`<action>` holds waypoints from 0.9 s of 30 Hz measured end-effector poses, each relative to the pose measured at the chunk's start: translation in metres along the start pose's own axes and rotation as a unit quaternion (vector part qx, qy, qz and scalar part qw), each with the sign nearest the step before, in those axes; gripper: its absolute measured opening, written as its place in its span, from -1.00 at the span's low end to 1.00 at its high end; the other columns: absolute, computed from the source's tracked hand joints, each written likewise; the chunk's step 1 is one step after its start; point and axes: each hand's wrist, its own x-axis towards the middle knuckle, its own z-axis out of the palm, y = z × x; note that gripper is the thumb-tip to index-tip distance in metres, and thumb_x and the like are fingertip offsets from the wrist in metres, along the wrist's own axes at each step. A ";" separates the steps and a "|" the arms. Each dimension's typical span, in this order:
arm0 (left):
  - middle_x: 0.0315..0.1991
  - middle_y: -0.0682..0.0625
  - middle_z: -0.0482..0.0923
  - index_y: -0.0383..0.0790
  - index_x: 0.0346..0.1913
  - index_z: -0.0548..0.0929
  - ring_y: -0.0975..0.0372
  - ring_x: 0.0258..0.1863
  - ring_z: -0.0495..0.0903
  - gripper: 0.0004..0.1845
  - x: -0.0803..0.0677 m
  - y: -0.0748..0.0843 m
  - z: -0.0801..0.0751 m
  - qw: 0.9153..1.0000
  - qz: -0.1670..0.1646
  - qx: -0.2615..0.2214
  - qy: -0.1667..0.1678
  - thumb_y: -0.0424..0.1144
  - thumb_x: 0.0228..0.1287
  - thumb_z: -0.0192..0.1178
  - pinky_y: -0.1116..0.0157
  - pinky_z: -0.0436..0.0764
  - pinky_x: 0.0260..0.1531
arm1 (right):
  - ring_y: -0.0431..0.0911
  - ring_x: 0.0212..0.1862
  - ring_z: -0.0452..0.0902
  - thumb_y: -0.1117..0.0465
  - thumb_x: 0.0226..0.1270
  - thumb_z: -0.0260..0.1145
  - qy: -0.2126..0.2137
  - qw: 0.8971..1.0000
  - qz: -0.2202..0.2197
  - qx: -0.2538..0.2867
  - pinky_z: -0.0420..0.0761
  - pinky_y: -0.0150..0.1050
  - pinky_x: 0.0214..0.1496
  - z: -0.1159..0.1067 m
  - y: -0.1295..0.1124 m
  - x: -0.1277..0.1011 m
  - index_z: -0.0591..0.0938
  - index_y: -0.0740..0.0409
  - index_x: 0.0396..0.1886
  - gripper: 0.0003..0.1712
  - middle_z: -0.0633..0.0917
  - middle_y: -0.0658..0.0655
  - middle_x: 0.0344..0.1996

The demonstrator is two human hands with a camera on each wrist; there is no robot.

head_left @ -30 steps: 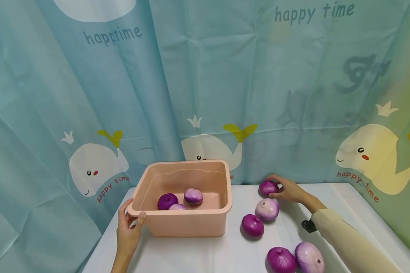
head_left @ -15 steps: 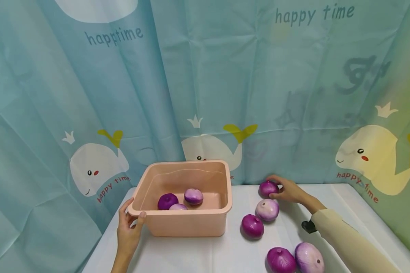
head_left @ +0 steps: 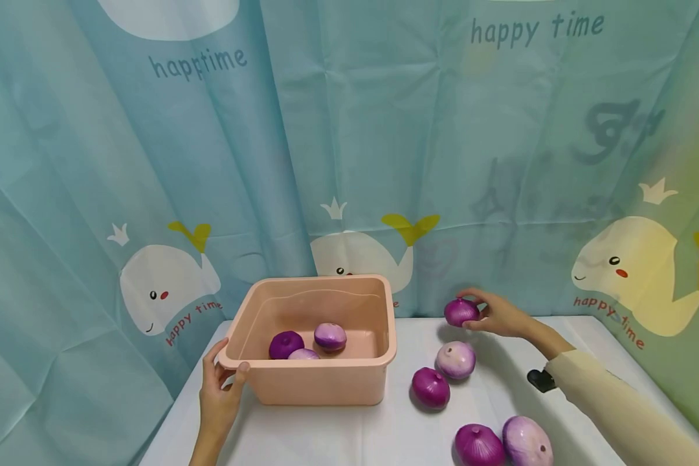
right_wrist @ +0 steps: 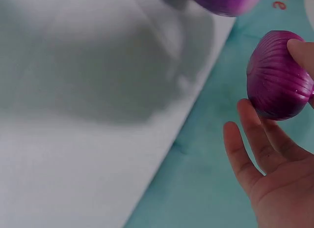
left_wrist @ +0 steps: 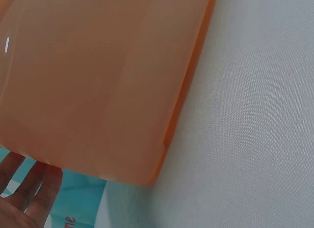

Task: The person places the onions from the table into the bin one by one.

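My left hand point(head_left: 220, 400) holds the near left corner of a pink plastic bin point(head_left: 320, 382), thumb over the front rim and fingers along the side. In the left wrist view the fingers point(left_wrist: 44, 193) lie against the bin's wall point(left_wrist: 98, 90). Inside the bin sit a dark purple onion point(head_left: 286, 344) and two paler onions point(head_left: 329, 336). At the back of the table my right hand point(head_left: 501, 316) pinches a purple onion point(head_left: 461, 312) between thumb and fingers, raised above the tabletop with its shadow below. The right wrist view shows this onion point(right_wrist: 279, 75) from the side.
Just below the raised onion lie a pale onion point(head_left: 456, 360) and a purple onion point(head_left: 430, 388). Nearer the front are another purple onion point(head_left: 479, 445) and a large pale onion point(head_left: 527, 441), side by side. A whale-printed curtain point(head_left: 349, 129) hangs behind the white table point(head_left: 303, 433).
My right hand has lifted the purple onion off the table, slightly up and to the right. The left hand and the bin have stayed in place.
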 end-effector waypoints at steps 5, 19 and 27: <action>0.39 -0.36 0.42 -0.08 0.57 0.17 0.63 -0.09 0.45 -0.28 0.001 0.000 0.000 1.000 0.010 -0.005 0.004 -0.32 0.46 0.23 0.63 0.52 -0.21 | 0.01 -0.18 0.71 0.17 0.20 0.58 0.012 1.000 -0.017 0.004 0.69 -0.06 -0.14 -0.015 -0.018 0.001 0.50 0.19 0.30 -0.30 0.65 0.33 0.00; 0.39 -0.36 0.42 -0.07 0.57 0.16 0.59 -0.14 0.46 -0.28 -0.001 -0.002 0.000 1.000 0.008 -0.003 0.007 -0.32 0.47 0.23 0.63 0.52 -0.24 | 0.06 -0.12 0.73 0.16 0.21 0.58 0.051 0.998 -0.027 -0.029 0.69 -0.14 -0.14 -0.048 -0.057 0.014 0.52 0.09 0.32 -0.30 0.68 0.33 0.05; 0.38 -0.36 0.44 -0.07 0.57 0.17 0.57 -0.15 0.47 -0.28 -0.001 -0.002 0.001 1.000 0.009 -0.002 0.006 -0.32 0.47 0.23 0.61 0.52 -0.25 | 0.08 -0.08 0.73 0.14 0.22 0.58 0.054 0.998 -0.019 -0.034 0.71 0.01 -0.06 -0.056 -0.068 0.020 0.51 0.07 0.34 -0.29 0.66 0.34 0.09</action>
